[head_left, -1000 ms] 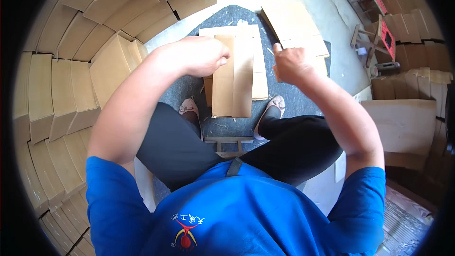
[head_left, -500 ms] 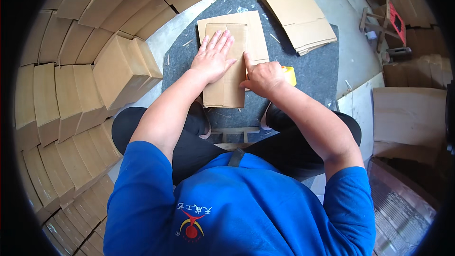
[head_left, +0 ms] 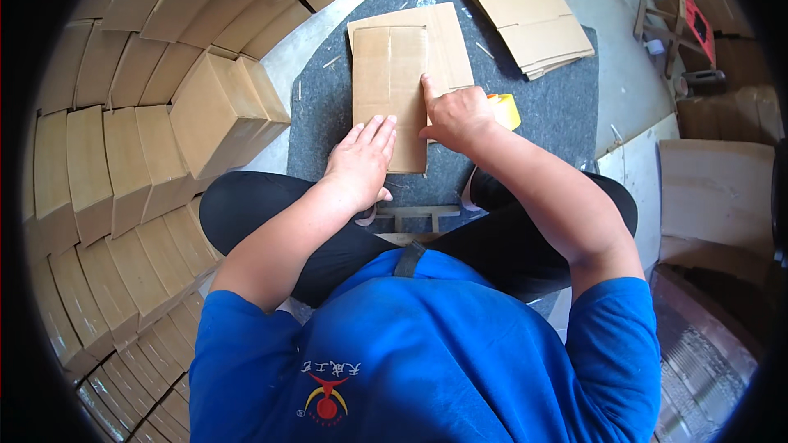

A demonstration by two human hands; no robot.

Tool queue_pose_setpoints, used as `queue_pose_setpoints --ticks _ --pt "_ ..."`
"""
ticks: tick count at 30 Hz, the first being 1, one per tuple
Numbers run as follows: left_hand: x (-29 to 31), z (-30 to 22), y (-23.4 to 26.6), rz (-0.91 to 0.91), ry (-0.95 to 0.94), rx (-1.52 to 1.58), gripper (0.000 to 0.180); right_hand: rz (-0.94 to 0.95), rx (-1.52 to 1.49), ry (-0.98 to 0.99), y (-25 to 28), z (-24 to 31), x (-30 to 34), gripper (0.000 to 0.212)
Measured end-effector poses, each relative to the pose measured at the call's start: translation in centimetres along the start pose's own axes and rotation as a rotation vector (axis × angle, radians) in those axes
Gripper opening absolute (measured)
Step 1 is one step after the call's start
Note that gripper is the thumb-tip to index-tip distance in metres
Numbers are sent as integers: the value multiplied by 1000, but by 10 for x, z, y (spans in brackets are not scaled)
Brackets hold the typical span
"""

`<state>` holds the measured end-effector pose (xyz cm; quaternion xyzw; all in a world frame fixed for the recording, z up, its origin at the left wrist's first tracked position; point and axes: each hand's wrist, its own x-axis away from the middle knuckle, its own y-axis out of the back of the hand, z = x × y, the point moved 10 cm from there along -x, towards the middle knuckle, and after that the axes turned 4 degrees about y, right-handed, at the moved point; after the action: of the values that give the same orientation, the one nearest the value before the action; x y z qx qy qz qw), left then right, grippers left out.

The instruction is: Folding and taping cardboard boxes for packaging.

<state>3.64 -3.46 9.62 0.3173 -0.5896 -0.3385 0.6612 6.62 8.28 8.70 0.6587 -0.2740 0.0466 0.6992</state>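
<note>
I see the left hand (head_left: 361, 160) lying flat, fingers together, on the near end of a folded cardboard box (head_left: 391, 82) at twelve o'clock on the grey mat (head_left: 320, 115). The right hand (head_left: 456, 115) presses its forefinger on the box's right edge, the other fingers curled. A yellow tape roll (head_left: 505, 109) sits just behind it.

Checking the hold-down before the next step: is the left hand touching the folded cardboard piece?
Touching. The head view shows the left hand lying flat with its fingers on the folded cardboard piece.
</note>
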Motion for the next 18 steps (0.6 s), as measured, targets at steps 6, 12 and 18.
queue_pose_setpoints --ticks 6,12,18 --pt "5 7 -14 -349 8 211 78 21 -9 -7 -1 7 -3 99" --pt "11 21 -5 -553 -129 244 56 13 -41 0 8 5 -4 94" --pt "19 20 -1 -702 -127 306 51 -54 178 71 12 43 27 65"
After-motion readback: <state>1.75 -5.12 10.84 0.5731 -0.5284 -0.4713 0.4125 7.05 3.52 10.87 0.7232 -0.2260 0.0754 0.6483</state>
